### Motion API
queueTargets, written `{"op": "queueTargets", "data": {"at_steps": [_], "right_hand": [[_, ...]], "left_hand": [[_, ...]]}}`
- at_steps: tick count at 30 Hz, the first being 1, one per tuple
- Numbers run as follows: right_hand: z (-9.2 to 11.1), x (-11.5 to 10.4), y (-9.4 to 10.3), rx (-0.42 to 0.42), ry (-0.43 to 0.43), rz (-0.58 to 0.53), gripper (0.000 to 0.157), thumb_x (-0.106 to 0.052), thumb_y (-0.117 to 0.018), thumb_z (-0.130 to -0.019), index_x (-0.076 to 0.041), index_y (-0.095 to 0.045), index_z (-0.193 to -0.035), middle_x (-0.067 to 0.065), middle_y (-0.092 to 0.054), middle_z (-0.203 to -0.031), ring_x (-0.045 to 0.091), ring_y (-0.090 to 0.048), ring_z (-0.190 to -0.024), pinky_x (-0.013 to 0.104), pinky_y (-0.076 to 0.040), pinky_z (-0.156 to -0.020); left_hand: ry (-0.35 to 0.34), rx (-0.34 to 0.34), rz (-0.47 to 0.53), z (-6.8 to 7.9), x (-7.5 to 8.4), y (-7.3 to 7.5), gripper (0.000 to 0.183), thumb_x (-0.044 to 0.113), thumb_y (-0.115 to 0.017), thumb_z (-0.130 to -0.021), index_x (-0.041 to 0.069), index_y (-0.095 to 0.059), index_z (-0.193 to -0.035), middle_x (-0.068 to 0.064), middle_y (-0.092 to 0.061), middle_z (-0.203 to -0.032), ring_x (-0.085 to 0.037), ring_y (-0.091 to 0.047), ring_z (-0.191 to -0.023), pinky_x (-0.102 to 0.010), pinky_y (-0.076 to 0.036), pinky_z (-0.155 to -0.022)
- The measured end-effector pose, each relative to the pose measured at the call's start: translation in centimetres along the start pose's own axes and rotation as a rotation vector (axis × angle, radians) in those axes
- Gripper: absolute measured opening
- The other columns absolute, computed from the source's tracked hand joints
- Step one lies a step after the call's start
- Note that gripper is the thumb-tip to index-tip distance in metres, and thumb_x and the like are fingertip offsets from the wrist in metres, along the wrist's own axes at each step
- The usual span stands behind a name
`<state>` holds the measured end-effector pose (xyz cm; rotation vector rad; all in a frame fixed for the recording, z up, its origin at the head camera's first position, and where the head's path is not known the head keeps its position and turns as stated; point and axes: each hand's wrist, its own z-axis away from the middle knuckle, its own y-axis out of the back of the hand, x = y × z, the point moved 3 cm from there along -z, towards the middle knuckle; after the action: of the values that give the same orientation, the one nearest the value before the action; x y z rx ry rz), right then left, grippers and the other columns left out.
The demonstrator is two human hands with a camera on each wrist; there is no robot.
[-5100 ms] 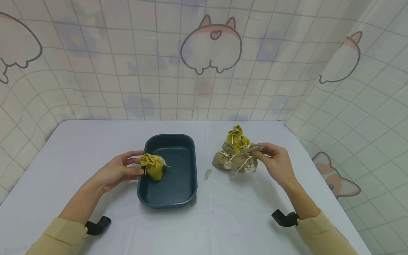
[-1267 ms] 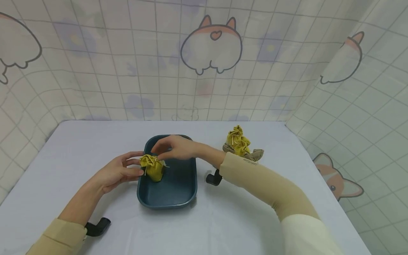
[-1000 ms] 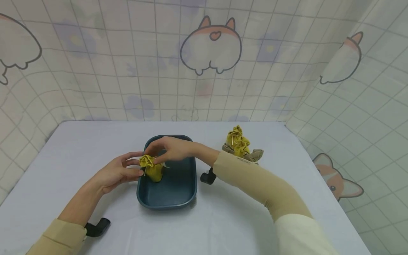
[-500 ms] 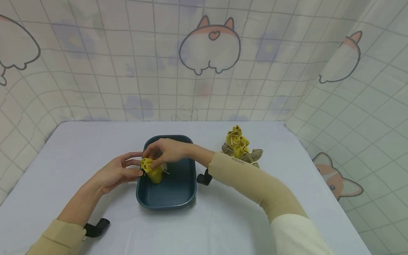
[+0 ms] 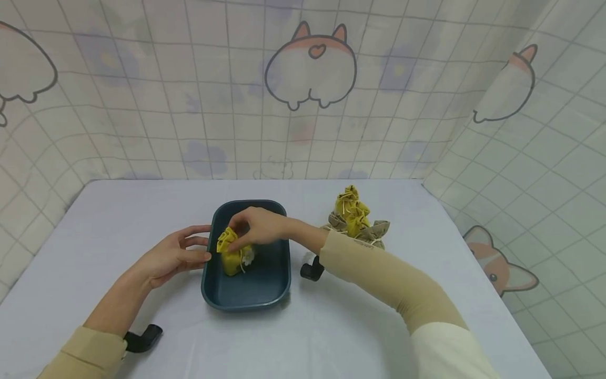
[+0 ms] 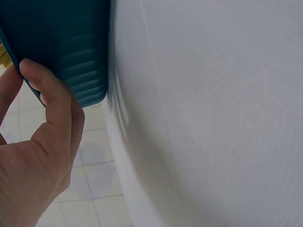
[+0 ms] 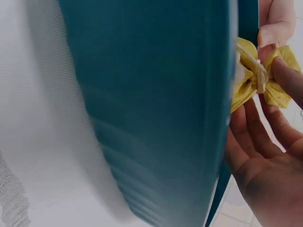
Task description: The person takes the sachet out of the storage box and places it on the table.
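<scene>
My right hand (image 5: 262,226) pinches the gathered neck of a small yellow drawstring pouch (image 5: 231,262), which is inside the dark teal plastic basin (image 5: 265,306), towards its left side. In the right wrist view the pouch (image 7: 248,71) shows its tied cord, and thumb and fingers hold the ruffled top. A white flower trim is on the pouch's right side. The relaxed, spread fingers of my left hand (image 5: 177,258) touch the basin's left rim. In the left wrist view those fingertips lie at the rim, over the outer wall of the basin (image 6: 75,56).
Right of the basin stands a cluster of pouches: yellow pouches (image 5: 352,210) at the back and grey-beige ones (image 5: 376,231), partly hidden behind my right sleeve (image 5: 374,268). A white cloth covers the table (image 5: 156,205). A patterned curtain (image 5: 199,105) hangs behind.
My right hand has left the beige pouch, crossed to the basin and taken hold of the yellow pouch's neck. The pouch has shifted slightly right, off the left rim. My left hand stays put.
</scene>
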<state>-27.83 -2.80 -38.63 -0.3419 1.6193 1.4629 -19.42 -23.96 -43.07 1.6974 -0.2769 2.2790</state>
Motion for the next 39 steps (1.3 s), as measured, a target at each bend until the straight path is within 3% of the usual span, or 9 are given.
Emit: {"op": "queueTargets", "data": {"at_steps": [5,11,19,28,39], "right_hand": [[0.4,0.1,0.0,-0.016,0.027,-0.072,0.032,-0.02,-0.079,-0.093,-0.007,-0.07,-0.12,-0.004,-0.07,-0.109,0.007,-0.063,-0.104,0.022,-0.049,-0.096],[0.5,0.4,-0.4,-0.006,0.075,-0.123,0.029,-0.014,-0.08,-0.092,-0.006,-0.07,-0.118,-0.002,-0.072,-0.11,0.007,-0.066,-0.104,0.024,-0.051,-0.096],[0.9,0.7,-0.7,0.101,0.089,-0.175,0.02,-0.007,-0.078,-0.092,-0.005,-0.072,-0.111,-0.001,-0.073,-0.107,0.008,-0.068,-0.103,0.024,-0.053,-0.094],[1.8,0.6,-0.8,0.225,0.076,-0.203,0.022,-0.006,-0.079,-0.091,-0.005,-0.073,-0.113,-0.001,-0.074,-0.105,0.008,-0.068,-0.101,0.024,-0.054,-0.092],[4.2,-1.3,0.8,0.377,0.023,-0.204,0.023,-0.006,-0.078,-0.092,-0.004,-0.071,-0.114,0.004,-0.073,-0.111,0.011,-0.067,-0.105,0.026,-0.054,-0.094]], "left_hand": [[0.002,0.006,-0.004,0.0,0.0,0.1,0.085,0.008,-0.073,-0.095,0.003,-0.02,-0.162,-0.026,-0.045,-0.14,-0.027,-0.064,-0.109,-0.036,-0.057,-0.094],[0.009,0.01,-0.004,0.0,0.0,0.0,0.086,0.008,-0.074,-0.095,0.004,-0.02,-0.162,-0.026,-0.044,-0.14,-0.026,-0.064,-0.108,-0.036,-0.057,-0.094],[0.007,0.003,0.007,0.1,0.1,0.0,0.086,0.007,-0.074,-0.095,0.003,-0.02,-0.162,-0.026,-0.045,-0.14,-0.025,-0.065,-0.105,-0.036,-0.057,-0.093],[0.011,0.005,0.014,0.0,0.1,-0.1,0.086,0.007,-0.074,-0.094,0.003,-0.021,-0.162,-0.026,-0.045,-0.14,-0.024,-0.065,-0.106,-0.036,-0.057,-0.094],[0.008,0.023,0.011,-0.1,-0.1,0.0,0.086,0.007,-0.075,-0.093,0.003,-0.023,-0.161,-0.025,-0.047,-0.137,-0.023,-0.066,-0.101,-0.037,-0.058,-0.092]]}}
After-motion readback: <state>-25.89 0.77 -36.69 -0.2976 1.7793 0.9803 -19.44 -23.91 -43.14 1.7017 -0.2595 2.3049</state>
